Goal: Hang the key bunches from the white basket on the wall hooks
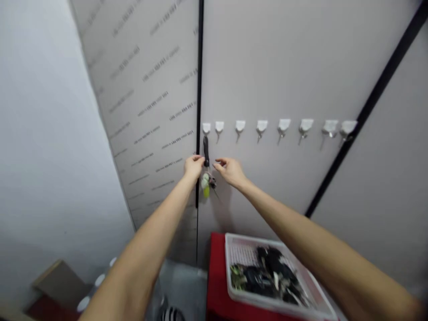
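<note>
We face a pale grey wall panel [267, 67] that fills most of the view. A black seam [199, 67] runs down it at twelve o'clock. To eleven o'clock of the seam, a second panel [150, 89] carries rows of small printed text. A black strip [368, 107] slants across the wall at two o'clock. A plain white wall [40, 133] closes the room at nine o'clock.

A row of white hooks [282, 126] crosses the grey panel from the seam toward three o'clock. On the end hook [206, 128], next to the seam, hangs a dark key strap [206, 154]. A small bunch [206, 183] with a yellow-green piece dangles from its lower end against the panel.

Our left hand [193, 167] is at nine o'clock of the strap, its fingers bunched and touching it. We cannot tell whether they pinch it. Our right hand [230, 171] is at three o'clock of the strap, just beside it. Its fingers are loosely curled and apart, and it holds nothing.

At five o'clock from our hands a white tray [234, 249] sits on a red surface [217, 276]. It holds a pile [267, 272] of dark straps and keys. A grey floor [182, 278] shows at six o'clock, and a brown box [56, 278] stands at seven o'clock below the white wall.
</note>
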`<state>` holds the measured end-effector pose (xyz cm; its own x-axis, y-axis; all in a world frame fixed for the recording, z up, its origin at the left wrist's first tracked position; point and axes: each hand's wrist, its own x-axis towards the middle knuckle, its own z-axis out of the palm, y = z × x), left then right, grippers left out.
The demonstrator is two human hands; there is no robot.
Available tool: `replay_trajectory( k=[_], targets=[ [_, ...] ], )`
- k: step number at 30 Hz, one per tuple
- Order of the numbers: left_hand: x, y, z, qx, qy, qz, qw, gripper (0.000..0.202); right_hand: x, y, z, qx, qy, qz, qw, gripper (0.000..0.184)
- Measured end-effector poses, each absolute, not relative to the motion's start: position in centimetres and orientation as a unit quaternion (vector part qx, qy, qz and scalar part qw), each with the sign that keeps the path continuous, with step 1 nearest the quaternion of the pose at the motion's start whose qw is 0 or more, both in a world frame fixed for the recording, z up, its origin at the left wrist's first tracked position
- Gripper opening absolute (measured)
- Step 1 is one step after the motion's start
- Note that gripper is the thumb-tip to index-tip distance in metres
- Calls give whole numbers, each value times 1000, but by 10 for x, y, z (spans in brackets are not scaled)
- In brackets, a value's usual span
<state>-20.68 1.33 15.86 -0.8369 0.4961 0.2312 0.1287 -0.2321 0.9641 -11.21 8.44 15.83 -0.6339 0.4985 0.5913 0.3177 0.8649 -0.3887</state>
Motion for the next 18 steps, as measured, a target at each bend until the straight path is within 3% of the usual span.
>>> replay_trajectory(
  k=[9, 13, 18],
  targets=[
    [-140, -12, 29, 362, 710, 567, 209, 19, 17, 83, 26, -219, -958, 165, 88, 26],
    [-99, -21, -14, 498, 738, 402, 216, 21, 49, 72, -7, -154, -971, 173, 51, 28],
    [-62, -35, -24, 640, 722, 212, 152, 24, 62, 66, -20, -143, -979, 141, 36, 32]
  ],
)
